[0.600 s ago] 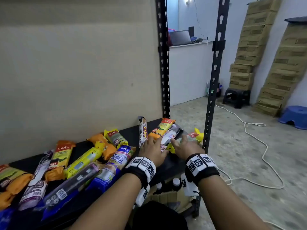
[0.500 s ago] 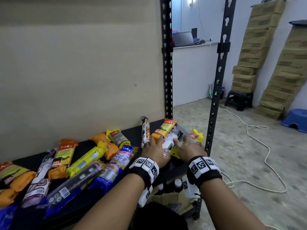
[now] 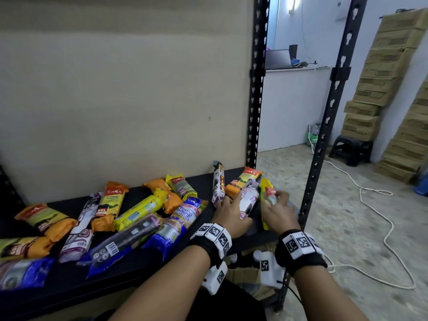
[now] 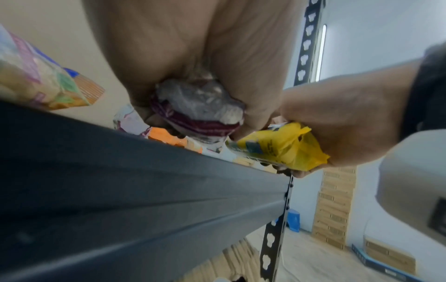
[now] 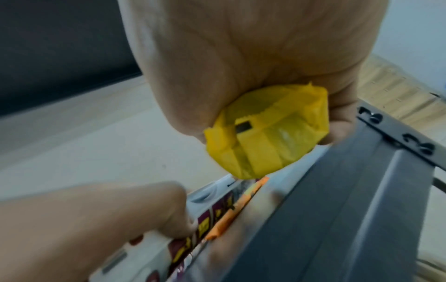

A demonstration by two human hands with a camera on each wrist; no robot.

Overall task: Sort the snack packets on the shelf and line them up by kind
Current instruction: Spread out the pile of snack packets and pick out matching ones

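Gripping packets at the shelf's [image 3: 129, 269] right end, both hands have closed since earlier — left hand [image 3: 228, 214] round the white-purple packet [image 3: 247, 200], right hand [image 3: 278, 210] round the now-upturned yellow packet [image 3: 266, 195].

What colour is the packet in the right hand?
Yellow packet, clearest in the right wrist view.

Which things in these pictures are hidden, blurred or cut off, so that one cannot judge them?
- Yellow packet: right hand covers its middle in every view.
- White-purple packet: print blurred; left hand hides its lower part.
- Blue packet: head view, cut by left edge.
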